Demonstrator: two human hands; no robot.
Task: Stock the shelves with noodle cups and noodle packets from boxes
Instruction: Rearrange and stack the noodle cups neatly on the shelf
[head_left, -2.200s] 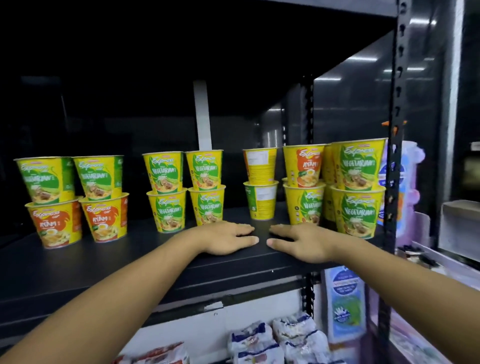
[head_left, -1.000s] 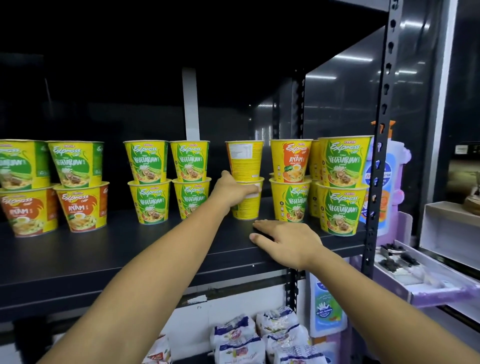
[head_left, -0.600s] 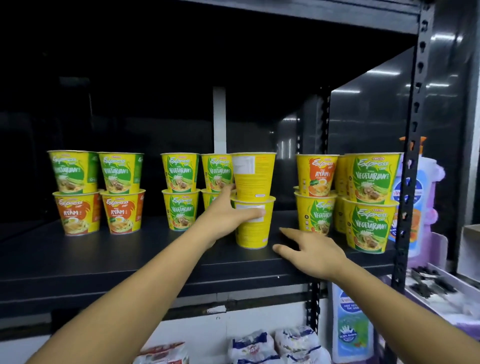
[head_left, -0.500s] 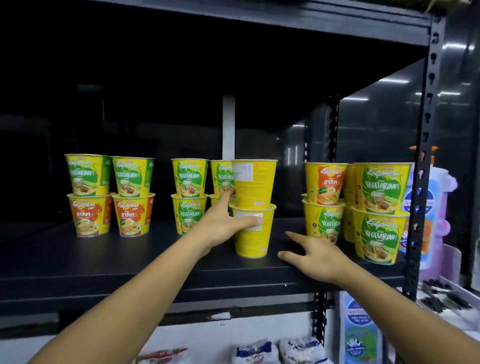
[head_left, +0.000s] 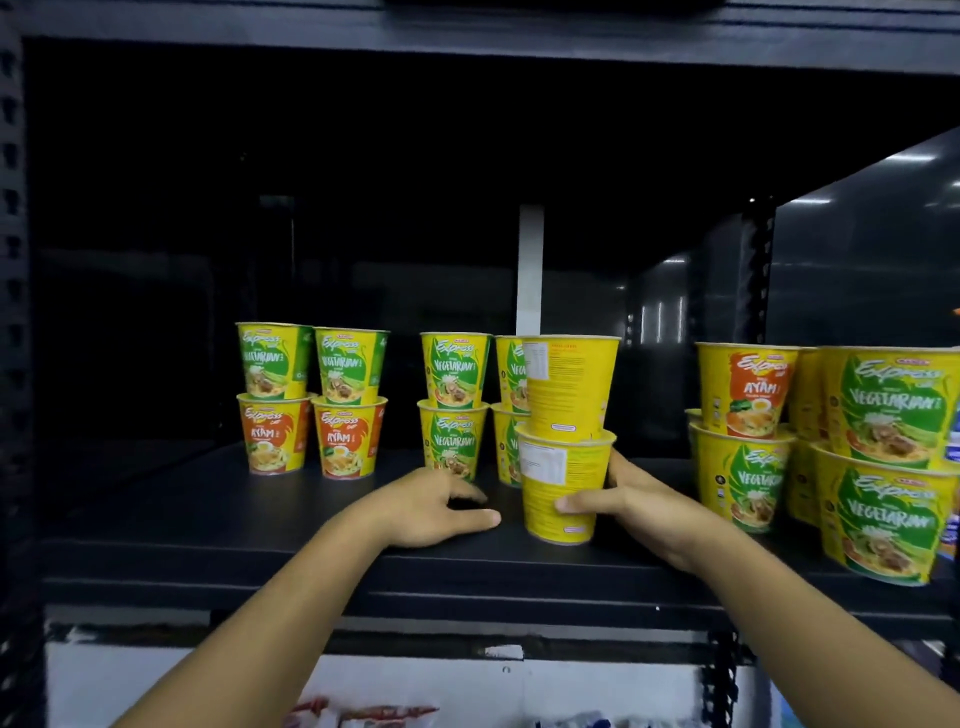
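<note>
On the shelf a stack of two cups stands near the front edge. The right hand grips it at 4 o'clock; the left hand rests on the shelf at 8. Left stacks stand at 10, middle stacks just behind at 11, right stacks at 3. Below the shelf lie what seem to be packets.

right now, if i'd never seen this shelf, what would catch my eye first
The stack of two yellow paper noodle cups at the middle of the black metal shelf stands out, turned so only its plain back shows, with the right hand gripping its lower cup. The left hand rests on the shelf beside it. More yellow cup stacks with green labels crowd the front right.
</note>
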